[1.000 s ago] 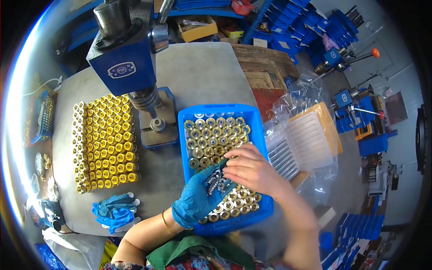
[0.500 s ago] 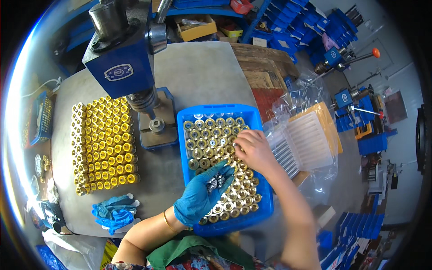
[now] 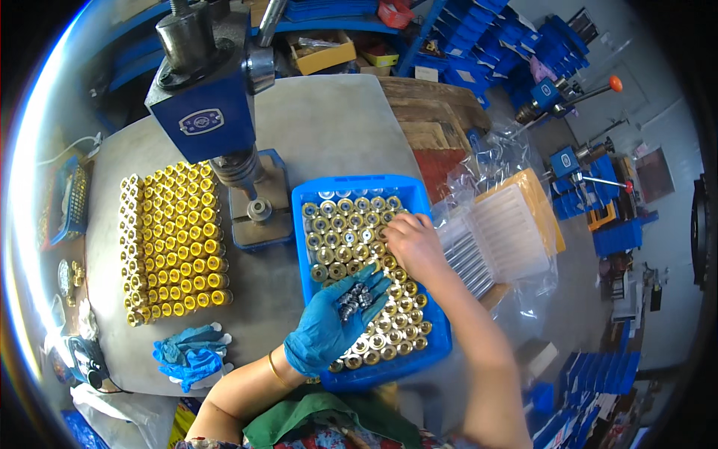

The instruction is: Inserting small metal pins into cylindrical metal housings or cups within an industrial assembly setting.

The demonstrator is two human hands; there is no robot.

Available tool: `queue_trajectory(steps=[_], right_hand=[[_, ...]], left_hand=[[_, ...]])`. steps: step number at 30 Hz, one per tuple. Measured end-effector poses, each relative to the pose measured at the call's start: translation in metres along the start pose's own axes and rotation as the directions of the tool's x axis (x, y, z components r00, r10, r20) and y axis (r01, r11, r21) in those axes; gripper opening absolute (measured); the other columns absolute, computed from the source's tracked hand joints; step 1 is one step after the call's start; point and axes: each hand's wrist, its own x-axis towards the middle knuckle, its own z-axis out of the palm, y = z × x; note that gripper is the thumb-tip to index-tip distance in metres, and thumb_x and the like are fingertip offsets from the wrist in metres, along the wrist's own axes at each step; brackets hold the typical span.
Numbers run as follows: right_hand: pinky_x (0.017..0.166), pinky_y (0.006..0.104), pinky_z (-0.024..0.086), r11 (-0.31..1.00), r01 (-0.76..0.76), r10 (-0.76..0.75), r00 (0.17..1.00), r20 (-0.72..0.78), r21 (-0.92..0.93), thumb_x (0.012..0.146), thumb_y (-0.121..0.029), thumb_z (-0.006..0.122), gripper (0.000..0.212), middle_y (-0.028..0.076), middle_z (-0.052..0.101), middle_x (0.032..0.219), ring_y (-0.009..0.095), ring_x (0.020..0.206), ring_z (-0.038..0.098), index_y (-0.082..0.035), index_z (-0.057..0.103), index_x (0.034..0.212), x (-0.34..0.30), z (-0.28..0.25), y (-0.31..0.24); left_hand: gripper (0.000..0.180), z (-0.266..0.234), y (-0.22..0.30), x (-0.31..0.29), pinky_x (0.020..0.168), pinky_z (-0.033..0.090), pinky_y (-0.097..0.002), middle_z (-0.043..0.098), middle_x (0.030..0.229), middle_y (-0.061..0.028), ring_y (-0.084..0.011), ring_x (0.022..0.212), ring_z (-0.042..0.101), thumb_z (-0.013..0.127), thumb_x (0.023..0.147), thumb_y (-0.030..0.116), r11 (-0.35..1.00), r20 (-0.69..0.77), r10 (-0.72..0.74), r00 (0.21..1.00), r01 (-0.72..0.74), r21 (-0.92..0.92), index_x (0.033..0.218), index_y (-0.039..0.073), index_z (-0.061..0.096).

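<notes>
A blue plastic tray [image 3: 308,278] holds rows of round brass fittings [image 3: 327,255], most standing upright with their open ends up. Above its lower left part, my left hand [image 3: 329,318], in a blue-green glove, is palm up with a heap of small silvery metal parts [image 3: 354,301] cupped in it. My bare right hand [image 3: 413,244] reaches over the tray's right side. Its fingers are bent and drawn together at the fittings; the fingertips are partly hidden, and what they pinch cannot be made out.
A blue hand press [image 3: 203,123] stands behind the tray, a round metal piece [image 3: 259,210] on its base. Rows of yellow-topped fittings [image 3: 173,243] occupy the table's left. Crumpled blue gloves [image 3: 191,356] lie nearer me. On the right are a plastic case [image 3: 511,238] and metal rods [image 3: 468,260].
My right hand has shifted slightly left over the fittings, its fingers still bent. The left hand stays palm up, and its heap of metal parts sits a little differently.
</notes>
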Motion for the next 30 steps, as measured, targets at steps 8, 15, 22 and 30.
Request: queue_trajectory(steps=[8,15,22,30], right_hand=[[0.091,0.0376,0.04,0.972,-0.05,0.058,0.998,-0.032,0.229,0.081,-0.013,0.064,0.019,0.004,0.066,0.099,0.02,0.107,0.056,-0.006,0.068,0.098,-0.006,-0.019,-0.019],[0.091,0.0361,0.043,0.77,0.09,-0.119,0.993,0.004,0.632,0.084,-0.019,0.068,0.022,0.007,0.067,0.099,0.023,0.108,0.057,-0.005,0.069,0.101,-0.004,-0.052,-0.051],[0.091,0.0364,0.041,0.795,-0.074,-0.069,0.975,0.212,0.602,0.081,-0.02,0.069,0.02,0.007,0.065,0.096,0.024,0.105,0.057,-0.005,0.067,0.093,-0.015,-0.062,-0.053],[0.079,0.0379,0.048,0.782,-0.344,0.285,0.939,0.193,0.519,0.082,-0.018,0.066,0.018,0.012,0.065,0.091,0.03,0.091,0.06,-0.002,0.065,0.09,0.003,-0.02,-0.007]], left_hand=[[0.037,-0.005,0.003,-0.003,0.106,0.041,-0.044,0.055,0.127,-0.0179,-0.0302,0.119,0.053,0.042,0.098,0.016,1.0,-0.036,0.018,0.999,-0.018,-0.021,0.127,-0.005,0.049],[0.029,-0.019,0.0,-0.002,0.093,0.052,-0.0385,0.061,0.112,-0.0123,-0.0221,0.103,0.061,0.043,0.098,0.019,0.997,-0.076,-0.006,0.997,0.012,0.079,0.116,0.001,0.055],[0.024,-0.023,-0.013,-0.008,0.087,0.053,-0.0333,0.063,0.104,-0.0082,-0.0181,0.096,0.062,0.045,0.097,0.016,0.434,0.219,0.206,0.954,-0.289,0.853,0.113,0.005,0.058],[0.033,-0.008,-0.006,0.003,0.097,0.047,-0.0352,0.059,0.116,-0.0128,-0.0229,0.11,0.057,0.048,0.094,0.009,0.995,-0.08,-0.028,0.996,0.035,0.089,0.124,-0.003,0.051]])
